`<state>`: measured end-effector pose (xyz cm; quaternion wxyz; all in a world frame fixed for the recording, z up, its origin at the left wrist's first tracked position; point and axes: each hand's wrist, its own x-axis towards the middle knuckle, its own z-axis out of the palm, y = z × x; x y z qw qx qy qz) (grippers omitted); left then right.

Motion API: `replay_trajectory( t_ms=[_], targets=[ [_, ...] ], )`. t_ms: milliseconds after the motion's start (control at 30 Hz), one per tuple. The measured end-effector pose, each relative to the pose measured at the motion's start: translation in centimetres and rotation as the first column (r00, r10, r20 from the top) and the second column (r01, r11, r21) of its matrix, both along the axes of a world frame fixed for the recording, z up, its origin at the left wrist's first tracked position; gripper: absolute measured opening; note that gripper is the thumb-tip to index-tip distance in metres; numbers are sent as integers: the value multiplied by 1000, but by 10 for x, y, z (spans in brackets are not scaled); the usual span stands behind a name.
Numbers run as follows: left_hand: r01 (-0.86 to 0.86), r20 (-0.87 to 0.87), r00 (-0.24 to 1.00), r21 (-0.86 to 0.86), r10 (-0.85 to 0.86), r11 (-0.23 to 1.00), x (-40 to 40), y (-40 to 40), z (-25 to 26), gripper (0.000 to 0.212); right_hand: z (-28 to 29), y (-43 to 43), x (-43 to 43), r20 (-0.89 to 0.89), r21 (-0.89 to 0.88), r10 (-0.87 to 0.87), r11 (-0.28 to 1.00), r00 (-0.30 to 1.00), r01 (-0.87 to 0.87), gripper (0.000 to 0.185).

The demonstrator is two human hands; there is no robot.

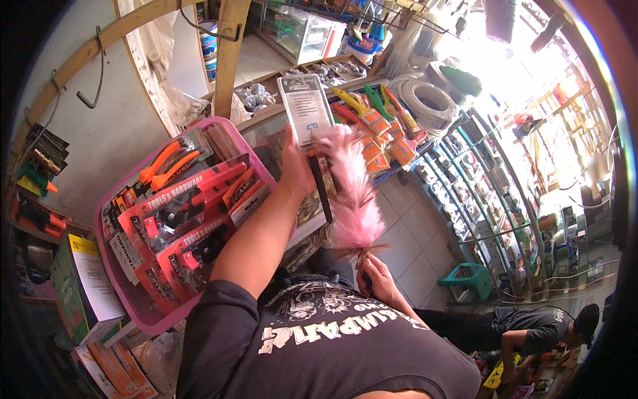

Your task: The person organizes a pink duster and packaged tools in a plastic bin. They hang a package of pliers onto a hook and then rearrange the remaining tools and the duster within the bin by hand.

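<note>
My left hand (298, 167) grips a carded pack of tower pincers (306, 112), its printed card face turned up toward me. A dark handle (320, 189) extends from the lower end of the pack, past my fingers. In my right hand (378, 278), close to my body, is the base of a pink feather duster (355, 199). The duster's fluffy head stands up beside the pack, and its tip overlaps the pack's lower right corner. Left of my forearm sits a pink plastic basket (142, 323) filled with carded tools (184, 204), including orange-handled ones.
Paintbrushes (371, 119) lie in a tray beyond the duster, beside coiled white hose (431, 102). Metal hooks (97, 75) hang at upper left. A green plastic stool (466, 279) stands on the tiled floor near a wire rack (478, 209). Another person (533, 326) bends over goods at lower right.
</note>
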<state>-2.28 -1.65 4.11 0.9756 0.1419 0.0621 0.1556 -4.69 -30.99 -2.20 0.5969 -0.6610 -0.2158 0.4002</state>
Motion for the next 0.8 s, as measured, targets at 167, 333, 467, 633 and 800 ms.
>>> replay_trajectory(
  t_ms=[167, 333, 467, 633, 800],
  targets=[
    [-119, -66, 990, 56, 123, 991, 3, -11, 9, 70, 1, 5, 8, -70, -49, -148, 988, 986, 145, 27],
    [-226, 16, 972, 325, 234, 918, 13, -4, -17, 65, 4, 19, 7, -128, 29, -64, 997, 990, 68, 23],
    [-138, -91, 985, 119, 150, 983, 10, -1, -14, 57, 2, 20, 15, -32, -62, 73, 995, 997, -75, 22],
    [-236, 8, 972, 84, 236, 968, 8, -4, -5, 57, 7, 35, 22, -118, -6, 18, 1000, 993, -19, 20],
    [-82, -80, 989, 430, 128, 899, 11, 13, -23, 60, 3, 46, 31, 146, -94, 166, 984, 975, -154, 23]
  ],
)
